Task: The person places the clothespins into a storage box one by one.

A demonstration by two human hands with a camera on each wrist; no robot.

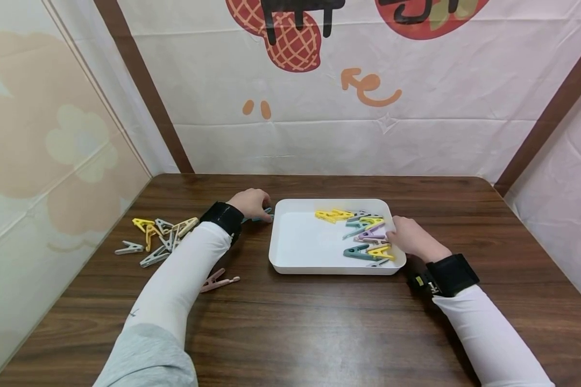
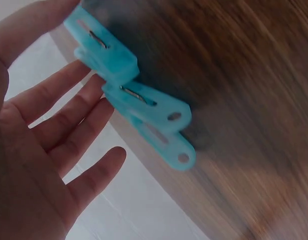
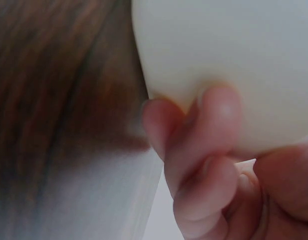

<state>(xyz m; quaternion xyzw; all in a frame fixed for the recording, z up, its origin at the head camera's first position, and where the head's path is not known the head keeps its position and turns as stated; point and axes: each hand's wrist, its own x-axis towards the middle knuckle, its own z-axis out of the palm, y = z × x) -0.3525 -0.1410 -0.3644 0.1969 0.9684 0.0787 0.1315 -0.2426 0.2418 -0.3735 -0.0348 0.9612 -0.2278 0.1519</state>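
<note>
My left hand (image 1: 249, 203), just beyond the left side of a white tray (image 1: 290, 236), pinches a light-blue clothespin (image 2: 110, 59) between thumb and fingers. A second light-blue clothespin (image 2: 161, 112) touches the first one's end, over the wood; whether they are clipped together I cannot tell. At the tray's right side, my right hand (image 1: 415, 236) grips the rim, its fingers curled against the tray wall (image 3: 218, 45) in the right wrist view. Several clothespins lie along the tray's right half, among them a yellow one (image 1: 325, 216), a purple one (image 1: 374, 232) and a dark teal one (image 1: 355, 252).
Left of my left forearm, a loose pile of clothespins (image 1: 167, 236) in yellow, grey and beige lies on the brown wooden table (image 1: 319, 328). A pink clothespin (image 1: 220, 283) lies beside that forearm. Printed cloth (image 1: 319, 145) hangs behind the table's back edge.
</note>
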